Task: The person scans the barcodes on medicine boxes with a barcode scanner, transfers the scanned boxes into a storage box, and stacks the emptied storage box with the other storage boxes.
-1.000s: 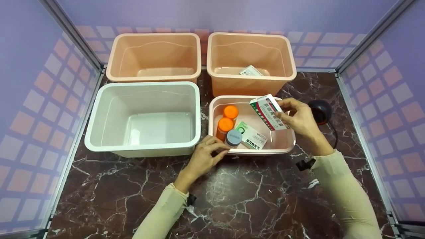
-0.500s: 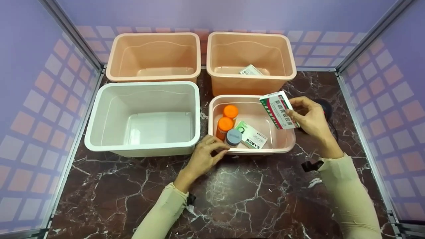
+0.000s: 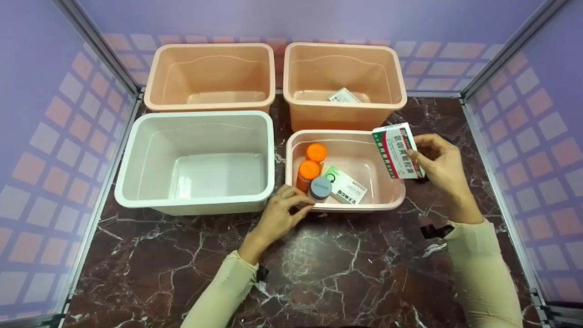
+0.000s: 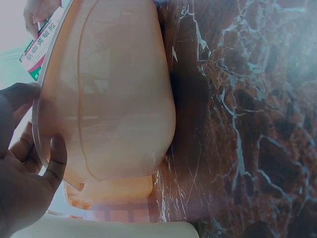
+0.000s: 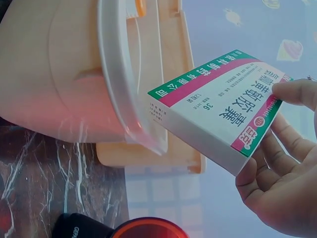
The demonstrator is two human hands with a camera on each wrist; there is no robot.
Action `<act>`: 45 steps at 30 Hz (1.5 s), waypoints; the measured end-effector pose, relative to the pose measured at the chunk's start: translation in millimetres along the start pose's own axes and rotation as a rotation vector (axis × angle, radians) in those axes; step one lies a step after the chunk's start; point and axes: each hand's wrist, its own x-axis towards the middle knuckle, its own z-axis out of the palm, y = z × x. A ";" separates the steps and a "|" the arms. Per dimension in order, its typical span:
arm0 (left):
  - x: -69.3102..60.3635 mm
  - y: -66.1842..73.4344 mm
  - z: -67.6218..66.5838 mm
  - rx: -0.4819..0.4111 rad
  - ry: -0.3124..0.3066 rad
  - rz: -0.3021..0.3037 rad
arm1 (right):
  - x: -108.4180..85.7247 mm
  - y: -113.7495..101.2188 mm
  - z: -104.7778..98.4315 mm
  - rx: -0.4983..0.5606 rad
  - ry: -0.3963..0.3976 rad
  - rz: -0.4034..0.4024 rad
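Note:
My right hand (image 3: 439, 159) pinches a white medicine box (image 3: 397, 152) with green and red bands between thumb and fingers. It holds the box tilted above the right end of the low pink bin (image 3: 396, 200). The right wrist view shows the box's printed face (image 5: 223, 104) and its bare white side. At the bin's near left corner, my left hand (image 3: 283, 212) grips the rim, thumb outside. Within the bin stand two orange-capped bottles (image 3: 309, 170) and a grey-capped bottle (image 3: 320, 188). A green and white medicine box (image 3: 345, 186) lies beside them.
Behind stand two orange bins; the right bin (image 3: 344, 118) contains a small white box (image 3: 345, 95), the left bin (image 3: 209, 49) shows a bare floor. A white bin (image 3: 194, 202) is at left. A black device (image 5: 81, 225) with a red-lit ring lies on the marble-patterned table (image 3: 319, 273).
My right hand has moved right with the medicine box, from over the pink bin's inside to its right end, and the box stands more upright. The left hand has kept its place.

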 end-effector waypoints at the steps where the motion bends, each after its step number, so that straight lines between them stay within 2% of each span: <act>1: -0.1 -0.1 0.0 0.000 -0.001 -0.001 | -0.5 0.4 -1.1 0.008 0.007 0.005; 4: -0.4 -0.2 0.2 -0.002 0.006 0.002 | -1.7 4.3 -5.2 0.030 0.025 0.015; 12: 0.9 -1.0 2.0 0.000 0.018 0.027 | -1.0 37.1 -20.7 0.107 0.108 0.070; 25: 0.2 -1.4 2.1 -0.014 0.032 0.025 | -11.4 46.2 -37.2 0.185 0.246 0.141; 32: -0.8 -1.7 2.4 -0.022 0.038 0.025 | -15.7 56.2 -39.4 0.181 0.293 0.178; 45: -0.2 -2.4 2.6 -0.022 0.051 0.042 | -25.1 73.0 -40.8 0.112 0.356 0.230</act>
